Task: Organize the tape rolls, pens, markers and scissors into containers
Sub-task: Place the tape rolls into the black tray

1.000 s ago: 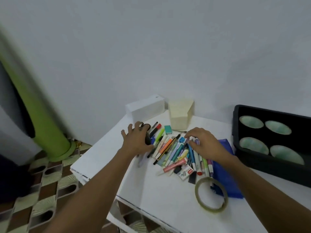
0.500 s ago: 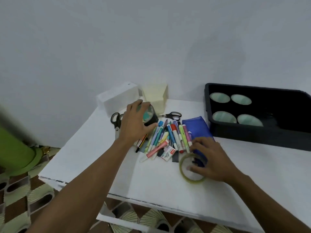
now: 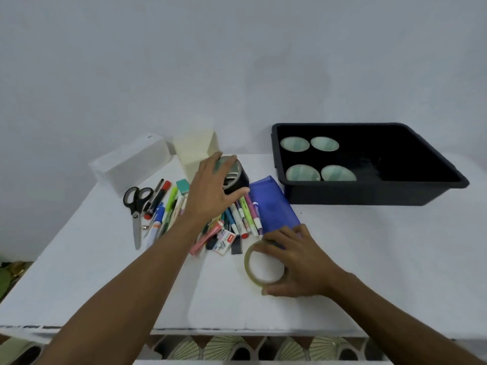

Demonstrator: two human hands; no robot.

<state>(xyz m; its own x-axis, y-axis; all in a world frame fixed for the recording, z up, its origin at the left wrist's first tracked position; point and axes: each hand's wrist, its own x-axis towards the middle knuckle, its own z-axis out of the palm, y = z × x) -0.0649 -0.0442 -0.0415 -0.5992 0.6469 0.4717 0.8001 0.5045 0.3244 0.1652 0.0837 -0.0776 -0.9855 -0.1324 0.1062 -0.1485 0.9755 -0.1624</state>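
Note:
My left hand (image 3: 210, 192) grips a black tape roll (image 3: 235, 177), lifted above the pile of pens and markers (image 3: 237, 219) in the middle of the white table (image 3: 105, 272). My right hand (image 3: 295, 256) holds a clear yellowish tape roll (image 3: 251, 270) that rests on the table near the front. Black-handled scissors (image 3: 135, 206) lie left of the pile. A black tray (image 3: 382, 191) with several pale green cups (image 3: 303, 172) sits at the back right.
A white box (image 3: 131, 164) and a cream box (image 3: 196, 151) stand against the wall at the back left. A blue pouch (image 3: 271, 206) lies between the pens and the tray. A teal eraser (image 3: 183, 186) and a staple packet (image 3: 224, 241) lie among the pens.
The view swung right. My left hand carried the black tape roll rightward over the pens. My right hand left the pens and closed on the clear tape roll.

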